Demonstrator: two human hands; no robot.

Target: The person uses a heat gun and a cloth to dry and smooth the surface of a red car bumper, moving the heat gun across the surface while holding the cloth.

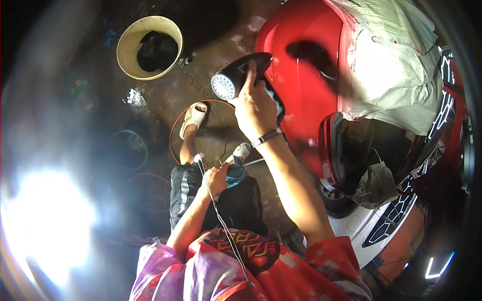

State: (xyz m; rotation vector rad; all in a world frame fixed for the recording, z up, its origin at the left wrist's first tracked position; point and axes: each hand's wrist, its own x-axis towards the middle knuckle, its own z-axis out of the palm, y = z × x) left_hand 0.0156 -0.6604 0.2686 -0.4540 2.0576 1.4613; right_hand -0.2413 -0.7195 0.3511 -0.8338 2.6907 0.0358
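Note:
My right hand (258,107) is wrapped around a black handheld tool (243,69) with a round, pale, slotted end face; its exact kind cannot be told. The tool is beside the curved red car body (303,75), and whether they touch is unclear. Low in front of my lap, my left hand (217,180) grips a teal cloth (236,174). A thin grey cord or rod runs from near that cloth towards my right forearm. Newspaper sheets (391,75) cover part of the car to the right of the red panel.
A cream bucket (122,62) with something dark inside stands at the upper left. A red hose (172,141) loops over the wet-looking floor around my feet. A car wheel (332,195) and a white panel (352,224) are at the lower right. Glare hides the lower left.

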